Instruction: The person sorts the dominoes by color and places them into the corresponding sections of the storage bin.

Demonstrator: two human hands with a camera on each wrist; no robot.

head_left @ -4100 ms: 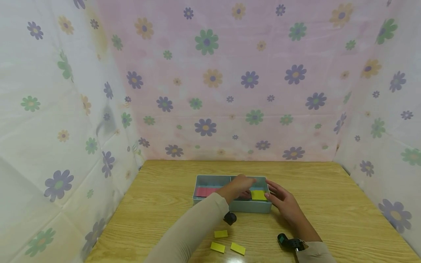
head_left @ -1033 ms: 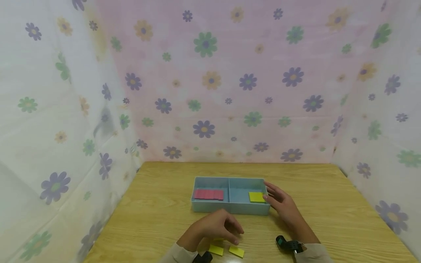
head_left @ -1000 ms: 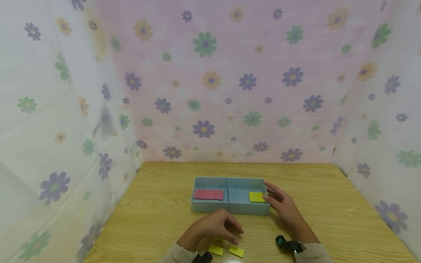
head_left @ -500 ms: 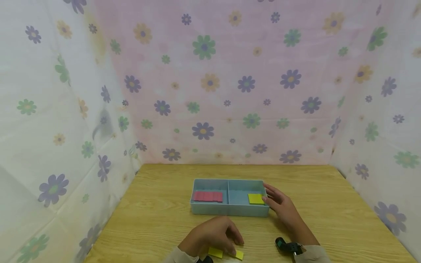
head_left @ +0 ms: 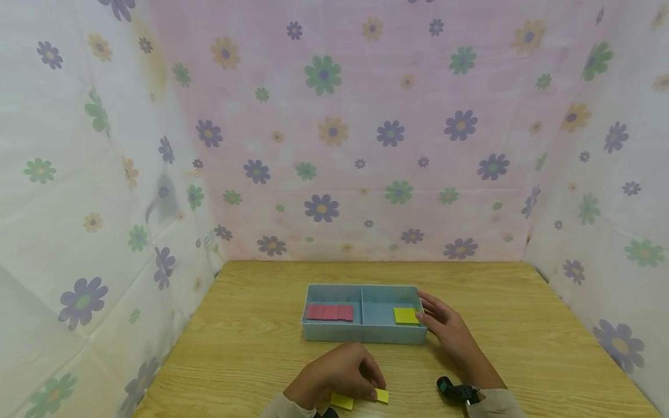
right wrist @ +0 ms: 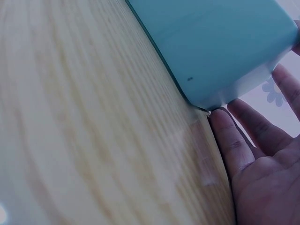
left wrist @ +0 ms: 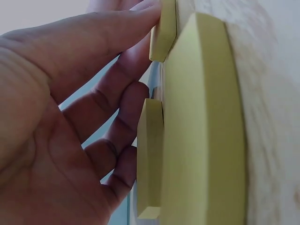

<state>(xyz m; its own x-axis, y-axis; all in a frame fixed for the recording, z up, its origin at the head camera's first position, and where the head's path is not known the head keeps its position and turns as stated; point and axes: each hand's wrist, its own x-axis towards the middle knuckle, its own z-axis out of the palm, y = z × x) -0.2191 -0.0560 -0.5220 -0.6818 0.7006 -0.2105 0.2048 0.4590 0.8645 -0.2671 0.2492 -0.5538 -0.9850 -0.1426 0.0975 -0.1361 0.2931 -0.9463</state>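
My left hand [head_left: 337,371] pinches a small flat yellow block [head_left: 382,396] between thumb and fingertips, low over the table. Beside that hand another yellow block [head_left: 342,401] lies on the wood. In the left wrist view a big-looking yellow block [left wrist: 206,126] is closest to the camera, and a further yellow block [left wrist: 151,159] lies by the curled lower fingers. At the right end of a light blue two-compartment box [head_left: 340,333], my right hand [head_left: 452,334] rests with relaxed fingers touching the end wall. The right wrist view shows those fingers [right wrist: 232,140] against the box's corner.
Several pink blocks [head_left: 330,312] lie in a row in the box's left compartment. Yellow blocks [head_left: 406,316] sit at the right side of the other compartment. The wooden table [head_left: 251,325] is enclosed by flowered cloth [head_left: 366,116] at back and sides.
Earlier my left hand reached into the box's right compartment. It came back to the yellow blocks on the table, lowered, and took hold of one. The right hand stays at the box.
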